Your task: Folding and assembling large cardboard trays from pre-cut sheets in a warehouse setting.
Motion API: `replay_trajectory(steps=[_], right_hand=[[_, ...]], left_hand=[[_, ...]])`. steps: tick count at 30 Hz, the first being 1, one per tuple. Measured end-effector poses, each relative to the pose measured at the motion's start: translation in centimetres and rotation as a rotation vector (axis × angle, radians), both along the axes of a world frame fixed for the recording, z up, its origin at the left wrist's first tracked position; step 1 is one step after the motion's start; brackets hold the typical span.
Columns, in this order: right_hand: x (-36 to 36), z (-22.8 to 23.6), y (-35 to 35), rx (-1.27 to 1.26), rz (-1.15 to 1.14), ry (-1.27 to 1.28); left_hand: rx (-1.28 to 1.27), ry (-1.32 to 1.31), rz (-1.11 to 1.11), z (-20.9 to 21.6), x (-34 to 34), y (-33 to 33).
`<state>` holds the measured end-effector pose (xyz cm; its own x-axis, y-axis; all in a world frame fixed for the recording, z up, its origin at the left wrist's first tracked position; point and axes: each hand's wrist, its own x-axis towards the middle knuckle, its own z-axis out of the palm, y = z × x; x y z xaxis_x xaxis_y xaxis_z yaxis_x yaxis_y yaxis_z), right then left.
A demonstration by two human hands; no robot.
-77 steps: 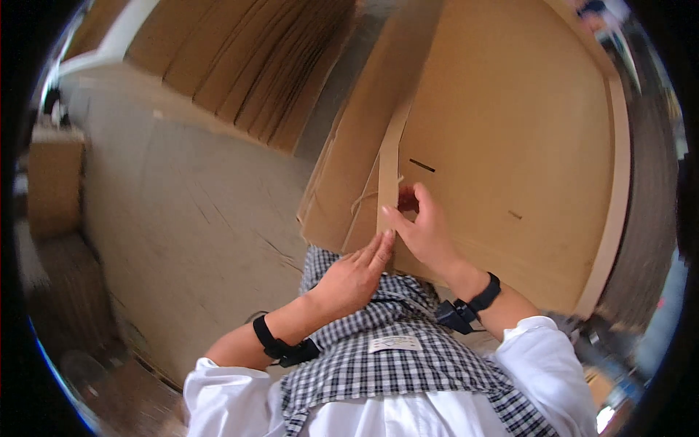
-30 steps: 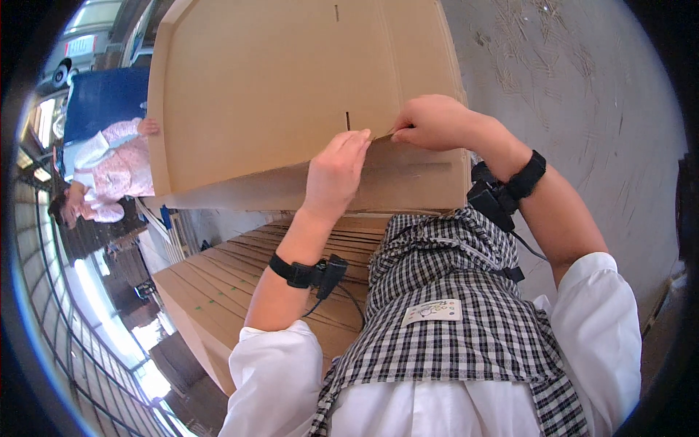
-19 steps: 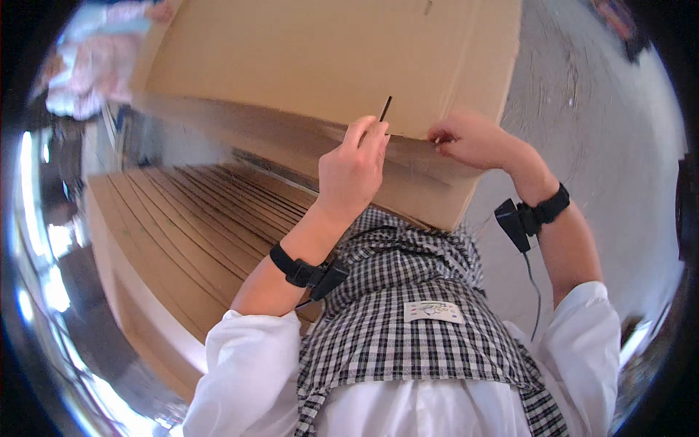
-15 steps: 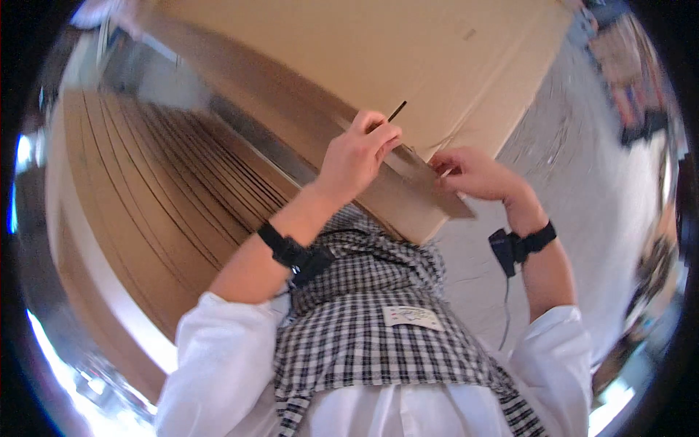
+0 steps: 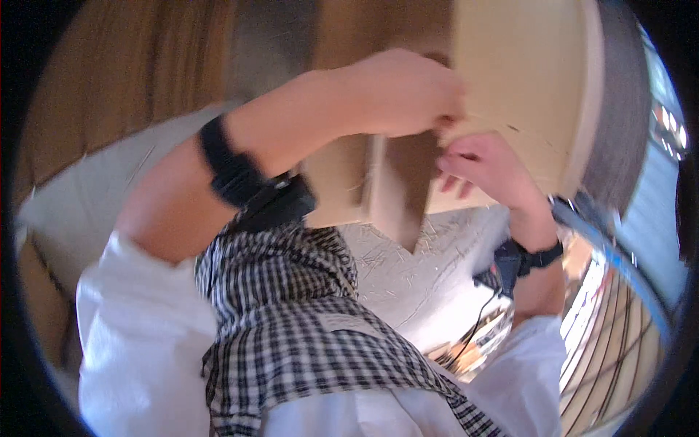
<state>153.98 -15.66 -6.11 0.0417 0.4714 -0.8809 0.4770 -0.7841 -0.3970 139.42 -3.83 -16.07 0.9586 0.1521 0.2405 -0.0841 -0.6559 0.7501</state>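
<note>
A large cardboard box [image 5: 524, 65] stands in front of me, with a narrow brown flap [image 5: 400, 186] hanging down from it toward my apron. My left hand [image 5: 415, 95] reaches across the top of this flap, fingers curled and blurred by motion. Whatever it grips is hidden. My right hand [image 5: 491, 167] is beside the flap's right side, thumb and forefinger drawn together and the other fingers loosely bent. What sits in that pinch is too blurred to name. The two hands are close together, the left one slightly farther from me.
Stacked cardboard sheets [image 5: 138, 80] rise at the far left. Scraps litter the grey floor [image 5: 386, 255] below the box. To the right runs a blue rail [image 5: 626, 255], with a slatted or layered stack [image 5: 608, 357] nearer me. A cable hangs from my right wrist device [image 5: 506, 266].
My view has swung round to the right, and the box appears turned. My left hand has come closer to the right one. The thin black stick it held no longer shows.
</note>
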Motion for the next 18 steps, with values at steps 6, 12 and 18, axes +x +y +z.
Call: replay_trajectory(steps=[6, 12, 18], right_hand=[[-2.9, -2.7, 6.4, 0.232, 0.141, -0.021], [-7.0, 2.9, 9.1, 0.184, 0.180, -0.058], [-4.1, 0.9, 8.3, 0.257, 0.477, -0.093]], left_hand=[[-0.255, 0.062, 0.194, 1.0, -4.0, 4.6], [-0.105, 0.021, 0.014, 6.2, -7.0, 8.9], [-0.068, -0.005, 0.036, 2.9, -5.6, 6.8]])
